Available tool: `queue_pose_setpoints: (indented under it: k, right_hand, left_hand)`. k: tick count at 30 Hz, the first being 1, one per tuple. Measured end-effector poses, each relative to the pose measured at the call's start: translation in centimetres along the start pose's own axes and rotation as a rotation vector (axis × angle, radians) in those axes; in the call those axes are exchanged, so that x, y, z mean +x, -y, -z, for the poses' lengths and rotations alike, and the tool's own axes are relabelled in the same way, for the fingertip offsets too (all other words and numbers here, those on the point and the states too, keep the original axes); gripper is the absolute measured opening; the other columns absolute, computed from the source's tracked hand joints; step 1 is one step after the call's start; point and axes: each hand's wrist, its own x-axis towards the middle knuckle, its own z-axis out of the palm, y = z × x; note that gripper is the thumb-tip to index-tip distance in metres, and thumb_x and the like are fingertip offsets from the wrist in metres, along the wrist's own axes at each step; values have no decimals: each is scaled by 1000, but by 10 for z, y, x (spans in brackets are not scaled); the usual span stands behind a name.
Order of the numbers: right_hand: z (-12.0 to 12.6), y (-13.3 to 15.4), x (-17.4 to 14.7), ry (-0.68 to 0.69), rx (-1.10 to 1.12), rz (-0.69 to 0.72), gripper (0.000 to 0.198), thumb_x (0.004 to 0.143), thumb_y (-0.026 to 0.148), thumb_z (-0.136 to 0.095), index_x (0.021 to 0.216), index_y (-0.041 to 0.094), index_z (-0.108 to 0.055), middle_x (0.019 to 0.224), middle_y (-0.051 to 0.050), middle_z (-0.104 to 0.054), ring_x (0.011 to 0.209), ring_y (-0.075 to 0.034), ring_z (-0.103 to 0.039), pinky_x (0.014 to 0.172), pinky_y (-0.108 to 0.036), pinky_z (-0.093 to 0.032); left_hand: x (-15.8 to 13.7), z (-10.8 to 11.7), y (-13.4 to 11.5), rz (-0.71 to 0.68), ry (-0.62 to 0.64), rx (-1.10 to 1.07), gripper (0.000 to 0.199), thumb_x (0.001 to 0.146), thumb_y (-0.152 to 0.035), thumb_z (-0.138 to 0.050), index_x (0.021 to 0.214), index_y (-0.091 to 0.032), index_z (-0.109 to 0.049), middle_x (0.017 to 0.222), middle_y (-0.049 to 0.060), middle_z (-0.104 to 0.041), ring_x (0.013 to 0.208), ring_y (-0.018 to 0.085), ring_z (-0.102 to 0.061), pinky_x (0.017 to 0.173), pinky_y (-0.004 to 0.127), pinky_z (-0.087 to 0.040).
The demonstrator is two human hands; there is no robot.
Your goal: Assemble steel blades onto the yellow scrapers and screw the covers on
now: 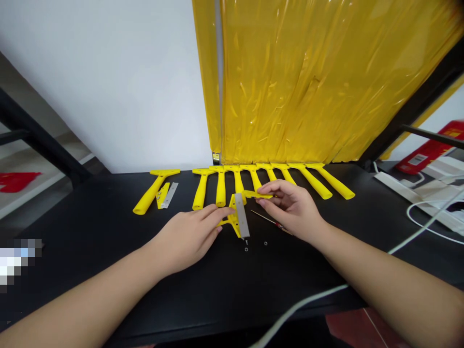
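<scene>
My left hand (194, 238) is closed round a yellow scraper (232, 224), whose head faces right. A grey metal blade (242, 216) lies along that head. Just to the right, my right hand (295, 208) pinches a thin yellow plate (259, 195) between thumb and fingers, held above the table. Beneath my right hand lies a thin screwdriver (270, 220), its handle partly hidden. A small screw (247, 242) and a nut (246, 249) lie below the blade, and another nut (266, 243) sits farther right.
Several yellow scraper handles (319, 182) line the back of the black table (203, 299). Another handle (149, 193) lies at left beside a yellow plate (163, 195) and a blade (169, 195). A white cable (308, 299) crosses the front. A power strip (416, 195) stands at right.
</scene>
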Motion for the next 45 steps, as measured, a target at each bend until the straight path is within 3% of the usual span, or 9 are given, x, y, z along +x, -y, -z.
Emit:
queue_pose_setpoints:
  k: [4,9,17,28,36,42,45]
  right_hand:
    - [0,7,-1,70,-295,313,13,93,15,-72,104,22,-70,105,-8,-74,99,-21,-73,82,-33,-66]
    - [-5,8,-5,201,-393,449,15,94,14,-70,107,22,-72,111,-10,-72,101,-21,-74,89,-35,-65]
    - [-13,4,-8,278,-404,486,12,96,14,-69,107,18,-73,112,-11,-72,102,-19,-73,92,-32,-63]
    - [-12,7,-5,333,-412,519,21,94,30,-77,110,18,-72,111,-12,-76,100,-22,-72,90,-38,-63]
    - [-9,6,-2,421,-380,451,26,95,29,-75,119,20,-70,119,-12,-76,113,-24,-72,102,-43,-59]
    - [-1,8,1,499,-391,483,36,94,22,-72,129,21,-65,127,-11,-74,124,-24,-68,119,-50,-46]
    - [3,10,1,525,-384,458,33,96,22,-70,128,19,-65,130,-13,-72,128,-23,-65,120,-48,-46]
  left_hand:
    - [0,0,-1,14,-2,0,44,107,-26,-42,151,-28,-41,146,6,-64,114,26,-73,90,44,-61]
    - [-1,-2,-1,23,-3,6,47,107,-28,-42,154,-26,-35,152,8,-60,115,27,-73,90,46,-62]
    - [0,-5,0,-1,-13,11,50,106,-26,-45,155,-29,-37,143,7,-65,110,26,-74,88,45,-63]
    - [-2,-4,0,-22,-23,6,43,109,-28,-40,151,-29,-48,127,5,-70,96,23,-75,80,41,-63]
    - [-2,-5,0,-29,-16,-10,43,109,-29,-39,151,-29,-48,129,6,-69,100,23,-74,84,41,-63]
    - [-1,-5,0,-35,-20,-27,41,109,-29,-40,149,-27,-50,124,6,-70,97,23,-74,82,40,-63]
    - [-1,-5,1,-42,-34,-20,42,109,-29,-39,150,-28,-48,126,6,-70,98,23,-74,83,41,-63]
